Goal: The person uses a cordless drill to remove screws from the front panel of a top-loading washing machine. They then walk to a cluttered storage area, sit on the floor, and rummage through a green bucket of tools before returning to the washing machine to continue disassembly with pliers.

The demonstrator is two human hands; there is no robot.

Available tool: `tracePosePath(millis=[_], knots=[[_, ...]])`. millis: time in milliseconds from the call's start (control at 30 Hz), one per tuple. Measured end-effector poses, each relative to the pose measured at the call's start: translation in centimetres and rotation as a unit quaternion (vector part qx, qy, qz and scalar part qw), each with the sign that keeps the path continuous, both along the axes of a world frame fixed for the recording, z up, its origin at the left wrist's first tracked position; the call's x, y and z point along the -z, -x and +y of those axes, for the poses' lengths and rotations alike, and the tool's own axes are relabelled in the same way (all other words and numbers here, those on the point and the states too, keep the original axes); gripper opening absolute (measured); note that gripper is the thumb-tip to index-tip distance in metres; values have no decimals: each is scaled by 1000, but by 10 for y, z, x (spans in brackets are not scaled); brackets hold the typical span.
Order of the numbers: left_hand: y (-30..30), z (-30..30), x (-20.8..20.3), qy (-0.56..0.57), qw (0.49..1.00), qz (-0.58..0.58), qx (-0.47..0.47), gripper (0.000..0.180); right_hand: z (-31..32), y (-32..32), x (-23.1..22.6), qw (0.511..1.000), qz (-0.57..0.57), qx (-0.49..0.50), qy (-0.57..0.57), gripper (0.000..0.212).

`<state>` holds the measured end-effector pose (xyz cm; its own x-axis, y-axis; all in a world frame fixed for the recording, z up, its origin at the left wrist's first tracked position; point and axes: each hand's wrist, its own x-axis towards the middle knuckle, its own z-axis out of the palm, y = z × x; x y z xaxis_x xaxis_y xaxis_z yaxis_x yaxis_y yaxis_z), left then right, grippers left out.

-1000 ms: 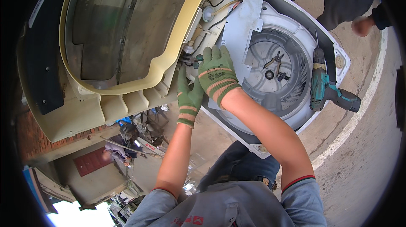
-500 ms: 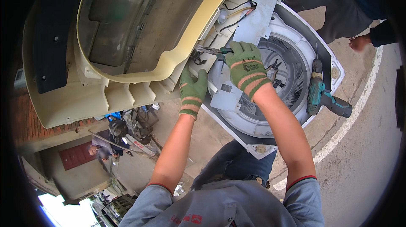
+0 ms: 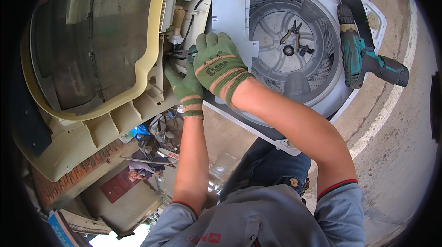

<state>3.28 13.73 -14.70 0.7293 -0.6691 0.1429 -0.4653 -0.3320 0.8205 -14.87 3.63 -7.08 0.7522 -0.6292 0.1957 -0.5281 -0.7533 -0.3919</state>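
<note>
Both bare forearms reaching up from 6 o'clock toward 11 o'clock, 2 green striped gloves side by side and touching: left hand (image 3: pixel 186 86) lower with fingers curled out of sight, right hand (image 3: pixel 218 65) knuckles up, fingers bent toward 10 o'clock, grip hidden.

Gloved hands at the raised lid of a top-loading washing machine

Both hands, left (image 3: pixel 186 88) and right (image 3: pixel 220 65), in green striped gloves, met at the cream plastic lid's (image 3: pixel 115 81) hinge wiring; a teal cordless drill (image 3: pixel 361 56) lay on the white machine rim (image 3: pixel 343 104), pliers (image 3: pixel 293 30) inside the drum.
</note>
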Motion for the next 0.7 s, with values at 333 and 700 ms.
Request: tracePosePath(millis=[333, 700], knots=[[-63, 14, 2, -129, 977, -76, 151, 51, 2, -3, -12, 996, 38, -36, 66, 27], [-71, 5, 24, -129, 979, -135, 81, 28, 11, -16, -33, 998, 51, -28, 33, 29]])
